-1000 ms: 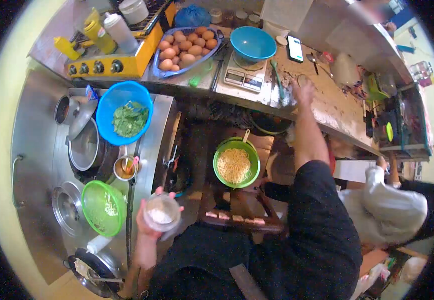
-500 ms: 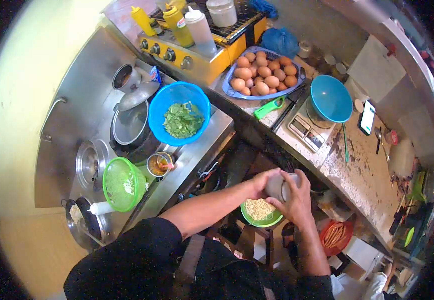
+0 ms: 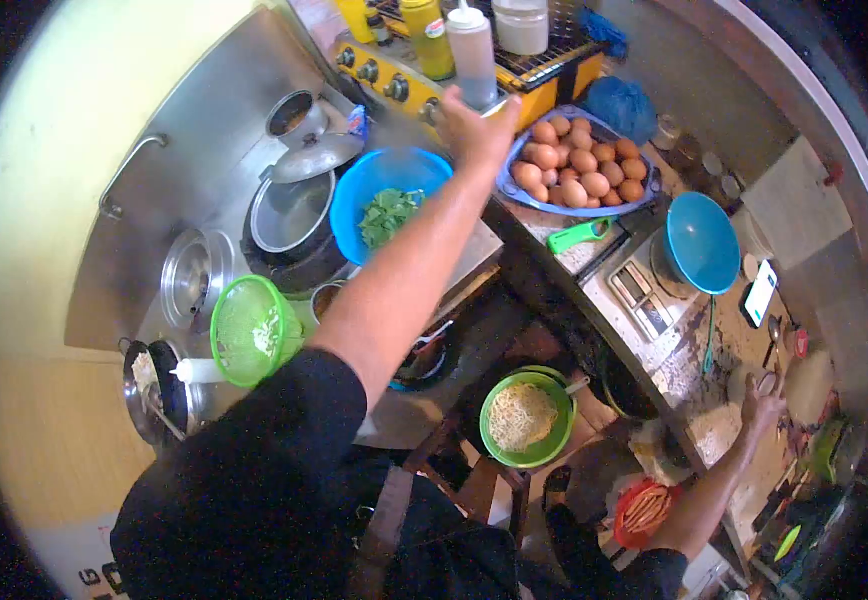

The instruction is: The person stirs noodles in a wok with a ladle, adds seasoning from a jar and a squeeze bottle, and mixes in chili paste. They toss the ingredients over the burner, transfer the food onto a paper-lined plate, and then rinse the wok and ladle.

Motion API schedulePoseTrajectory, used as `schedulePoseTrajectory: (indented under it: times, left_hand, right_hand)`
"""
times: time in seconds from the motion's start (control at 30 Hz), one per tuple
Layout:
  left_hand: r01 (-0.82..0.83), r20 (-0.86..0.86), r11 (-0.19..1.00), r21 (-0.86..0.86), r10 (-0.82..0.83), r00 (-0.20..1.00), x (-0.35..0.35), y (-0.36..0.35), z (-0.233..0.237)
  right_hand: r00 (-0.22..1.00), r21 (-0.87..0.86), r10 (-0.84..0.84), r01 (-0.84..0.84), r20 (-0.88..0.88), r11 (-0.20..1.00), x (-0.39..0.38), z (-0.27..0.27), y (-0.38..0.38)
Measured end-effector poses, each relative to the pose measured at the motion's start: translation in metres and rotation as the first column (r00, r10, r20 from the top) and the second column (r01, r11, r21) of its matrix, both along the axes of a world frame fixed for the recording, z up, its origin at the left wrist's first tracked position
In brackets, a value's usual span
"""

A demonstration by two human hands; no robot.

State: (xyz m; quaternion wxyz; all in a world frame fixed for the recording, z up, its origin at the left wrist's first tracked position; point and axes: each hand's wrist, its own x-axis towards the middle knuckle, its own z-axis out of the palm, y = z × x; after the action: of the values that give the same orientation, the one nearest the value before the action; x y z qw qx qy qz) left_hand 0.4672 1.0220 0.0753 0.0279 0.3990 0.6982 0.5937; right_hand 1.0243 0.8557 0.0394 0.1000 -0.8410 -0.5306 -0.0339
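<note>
My left hand (image 3: 479, 130) is stretched out with its fingers spread and nothing in it, close to a clear squeeze bottle (image 3: 472, 58) and the yellow stove's front (image 3: 422, 95). Below that forearm, a blue bowl (image 3: 346, 205) of green leaves (image 3: 389, 215) is partly covered. On the right counter, my right hand (image 3: 762, 402) has its fingers closed around a small, round-rimmed thing that is too small to make out. Low between the counters, a green bowl (image 3: 494, 440) holds pale noodles (image 3: 522, 417).
A blue tray (image 3: 514, 192) holds several brown eggs. Beside it are a green-handled tool (image 3: 576, 236), a kitchen scale (image 3: 642, 300) with a teal bowl (image 3: 702, 243), and a phone (image 3: 760, 293). Left are pots, a green strainer (image 3: 252, 330) and a pan (image 3: 139, 400). A red basket (image 3: 644, 512) lies low.
My hands have parted from the grey container they held above the noodles. The left has reached up toward the stove, the right out to the right counter. The view has shifted.
</note>
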Motion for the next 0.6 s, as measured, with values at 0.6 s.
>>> schedulePoseTrajectory:
  times: [0.6]
  left_hand:
    - [0.485,0.257,0.848,0.214,-0.529,0.809,-0.095,-0.319,0.064]
  right_hand:
    - [-0.127,0.594,0.737,-0.688,-0.664,0.417,-0.459,0.076,-0.130]
